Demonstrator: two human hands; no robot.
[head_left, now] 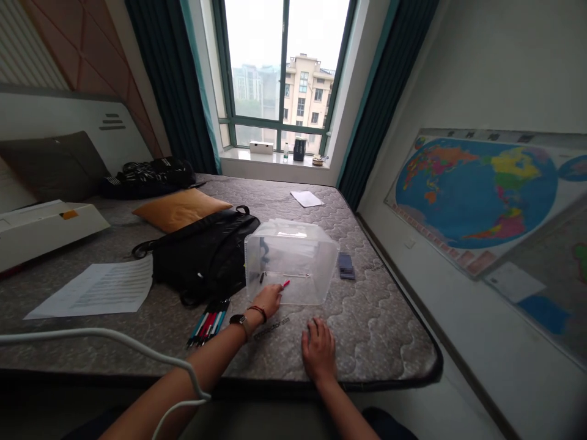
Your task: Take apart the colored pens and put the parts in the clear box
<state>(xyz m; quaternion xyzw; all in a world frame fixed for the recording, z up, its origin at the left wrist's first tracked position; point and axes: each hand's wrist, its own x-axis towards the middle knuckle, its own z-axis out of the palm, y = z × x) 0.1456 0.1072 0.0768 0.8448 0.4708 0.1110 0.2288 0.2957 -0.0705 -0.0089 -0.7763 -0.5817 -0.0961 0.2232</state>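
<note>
My left hand (268,300) reaches the front edge of a clear plastic box (291,260) and appears to grip a pen with a red tip (286,283). The box stands on a quilted grey mattress (367,330), and a thin dark pen (261,278) shows behind its front wall. Just left of my left hand, a bundle of several coloured pens (208,324) lies on the mattress. My right hand (318,351) rests palm down on the mattress near its front edge, its fingers spread and holding nothing.
A black bag (202,256) lies left of the box, beside a printed sheet (92,290) and an orange cushion (178,209). A white cable (101,335) crosses the near left. A dark blue stack of cards (346,266) lies right of the box, and the mattress edge runs along the right.
</note>
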